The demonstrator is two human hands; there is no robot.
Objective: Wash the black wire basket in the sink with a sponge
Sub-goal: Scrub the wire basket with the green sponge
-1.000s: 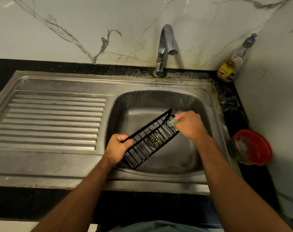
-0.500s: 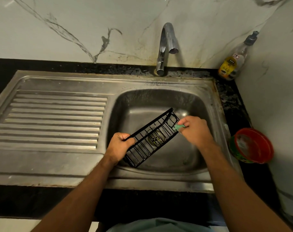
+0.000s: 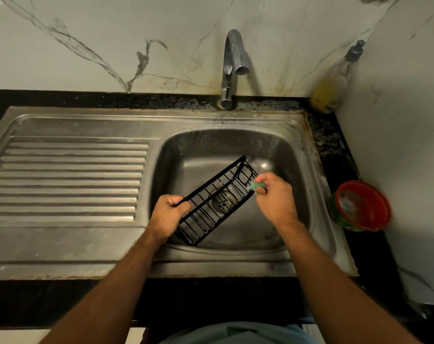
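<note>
Over on the ribbed drainboard (image 3: 69,180) nothing stirs; the action is all in the sink (image 3: 307,155). The left hand (image 3: 170,213) has its fingers curled round the near end of the black wire basket (image 3: 218,202), holding it slantwise above the drain (image 3: 223,201), its far end tipped up toward the back of the bowl. That grip looks the same as a second ago, and the basket has barely shifted.

What has moved is the right hand (image 3: 275,197). It pinches a small green sponge (image 3: 256,186) between thumb and fingertips, and it has slid from the basket's top corner down along the far end, so the sponge now touches the wire lower on the right side. I'd say scrubbing is under way, working round that end, with most of the wires still to do. No water runs from the tap (image 3: 232,68). A red tub (image 3: 361,206) sits on the bench at the right.
</note>
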